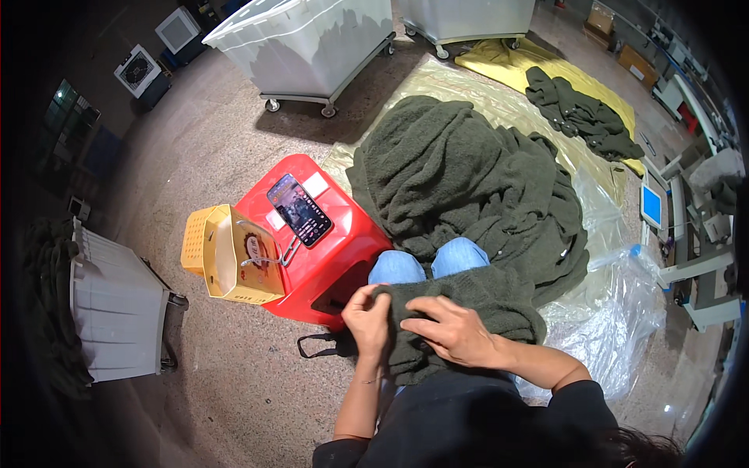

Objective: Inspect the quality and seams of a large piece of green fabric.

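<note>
A dark green fleece garment (476, 300) lies across my lap, over my blue jeans (429, 261). My left hand (367, 320) is closed on its left edge, pinching the fabric. My right hand (452, 331) rests flat on top of the garment just to the right, fingers pressing into the cloth. A big heap of the same dark green fleece garments (468, 179) is piled on clear plastic sheeting (608, 296) in front of my knees.
A red plastic stool (328, 257) stands at my left with a phone (299, 209) on top and a yellow paper bag (226, 253) beside it. White wheeled bins (304, 47) stand behind. More green garments (581, 113) lie on a yellow sheet. A white crate (117, 304) is at left.
</note>
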A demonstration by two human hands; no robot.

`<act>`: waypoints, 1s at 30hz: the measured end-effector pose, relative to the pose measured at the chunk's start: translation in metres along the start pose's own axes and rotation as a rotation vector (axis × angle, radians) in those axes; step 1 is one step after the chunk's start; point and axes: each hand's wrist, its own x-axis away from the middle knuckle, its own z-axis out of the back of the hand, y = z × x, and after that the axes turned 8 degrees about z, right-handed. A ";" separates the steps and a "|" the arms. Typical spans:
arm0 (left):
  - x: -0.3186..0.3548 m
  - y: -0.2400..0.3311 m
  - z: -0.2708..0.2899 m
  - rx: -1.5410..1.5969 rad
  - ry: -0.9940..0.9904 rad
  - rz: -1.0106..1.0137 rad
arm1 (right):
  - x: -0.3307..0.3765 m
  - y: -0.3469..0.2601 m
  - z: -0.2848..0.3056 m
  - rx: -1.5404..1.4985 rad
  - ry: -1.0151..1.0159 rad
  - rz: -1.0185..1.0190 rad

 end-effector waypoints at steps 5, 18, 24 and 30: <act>0.016 0.023 0.005 0.266 -0.274 0.344 | 0.009 -0.024 0.015 0.032 0.144 0.114; 0.046 0.020 0.003 0.370 -0.400 0.368 | 0.009 -0.005 0.001 0.230 0.287 0.122; 0.050 0.017 0.002 0.349 -0.387 0.335 | 0.013 0.000 -0.004 0.245 0.232 0.109; 0.047 0.005 0.006 0.200 -0.383 0.257 | 0.014 0.013 0.008 -0.298 0.031 -0.360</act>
